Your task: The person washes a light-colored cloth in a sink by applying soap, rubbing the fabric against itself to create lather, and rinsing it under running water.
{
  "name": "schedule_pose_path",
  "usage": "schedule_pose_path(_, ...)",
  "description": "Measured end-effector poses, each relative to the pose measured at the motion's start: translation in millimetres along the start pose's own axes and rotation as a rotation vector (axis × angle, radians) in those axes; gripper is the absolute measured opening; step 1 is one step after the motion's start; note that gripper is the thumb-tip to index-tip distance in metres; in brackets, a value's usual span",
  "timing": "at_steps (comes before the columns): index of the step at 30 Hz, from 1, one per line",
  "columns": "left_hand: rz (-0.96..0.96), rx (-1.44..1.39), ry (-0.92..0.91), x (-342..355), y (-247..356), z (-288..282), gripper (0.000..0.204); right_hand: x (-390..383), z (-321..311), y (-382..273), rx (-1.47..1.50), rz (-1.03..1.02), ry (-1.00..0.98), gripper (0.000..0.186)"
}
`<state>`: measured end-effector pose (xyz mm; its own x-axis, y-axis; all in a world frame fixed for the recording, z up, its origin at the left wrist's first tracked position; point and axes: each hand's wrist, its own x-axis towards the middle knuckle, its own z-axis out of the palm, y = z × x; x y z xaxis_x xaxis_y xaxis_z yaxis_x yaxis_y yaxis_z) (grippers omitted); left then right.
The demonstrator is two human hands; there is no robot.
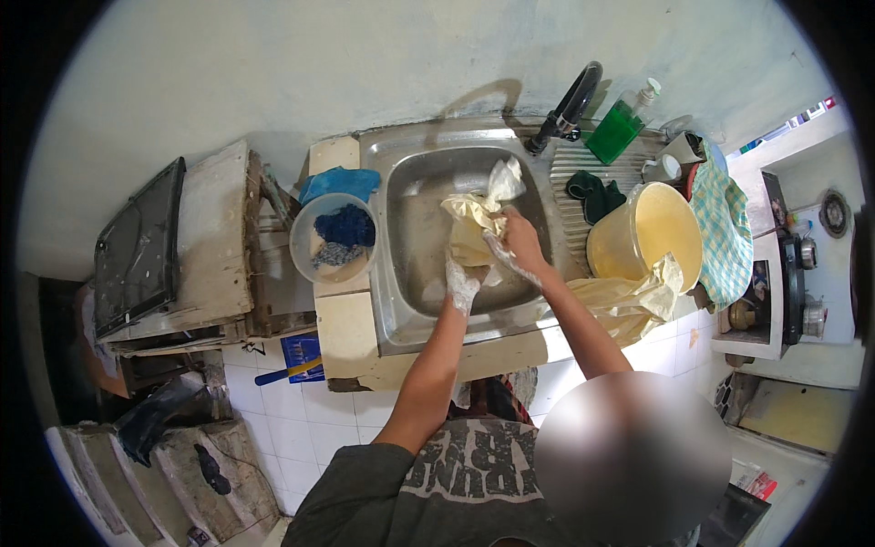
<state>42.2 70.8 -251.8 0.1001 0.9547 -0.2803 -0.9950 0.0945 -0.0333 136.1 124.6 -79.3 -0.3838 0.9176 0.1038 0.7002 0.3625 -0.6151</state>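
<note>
Two bare hands flecked with white suds work a wet pale yellow cloth [469, 219] over a stainless steel sink [410, 319], seen from the head camera, with the wall at 12 o'clock. The right hand [522, 244], at the cloth's 4 o'clock, is closed around a bunched fold, its fingers curled in. The left hand [462, 281], thick with lather, meets the cloth from 6 o'clock; the fabric covers its fingers, so how tightly they close cannot be told. A whitish, crumpled end of the cloth sticks up toward 1 o'clock, above the basin.

Around the basin, a black faucet [570, 105] arches at 1 o'clock, and a pump bottle [622, 126] of green liquid stands at 2 o'clock. Between 2 and 3 o'clock, a dark green cloth [597, 196] lies on the ribbed drainboard [583, 162]. A yellow bucket [629, 239] sits at 3 o'clock, a checked cloth [720, 239] beyond it, and a second yellow cloth [638, 296] drapes at 4 o'clock. At 9 o'clock, a round tub [303, 242] holds dark blue fabric [348, 225] and a grey patterned piece [339, 254]; a bright blue cloth [339, 184] lies at 10 o'clock.
</note>
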Motion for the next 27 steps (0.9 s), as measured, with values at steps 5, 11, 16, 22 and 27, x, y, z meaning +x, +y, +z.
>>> schedule_pose_path(5,0.156,0.138,-0.129,35.7,-2.6,55.1,0.059,-20.0,-33.4,-33.7,0.187,-0.068,0.319,0.029)
schedule_pose_path(11,0.311,0.343,-0.28,43.6,8.4,85.8,0.047,-18.6,-9.8,-26.5,0.252,-0.069,0.307,0.024)
schedule_pose_path(16,0.118,0.379,-0.248,48.7,2.2,114.2,0.038,3.6,-4.1,-2.7,0.196,0.074,0.364,0.031)
schedule_pose_path(22,-0.014,0.163,-0.626,62.9,51.0,72.6,0.039,-5.7,20.7,-47.2,0.227,-0.064,0.308,0.029)
schedule_pose_path(27,0.313,0.619,-0.155,30.3,-4.4,94.8,0.031,8.8,27.1,3.6,0.073,0.093,0.13,0.028)
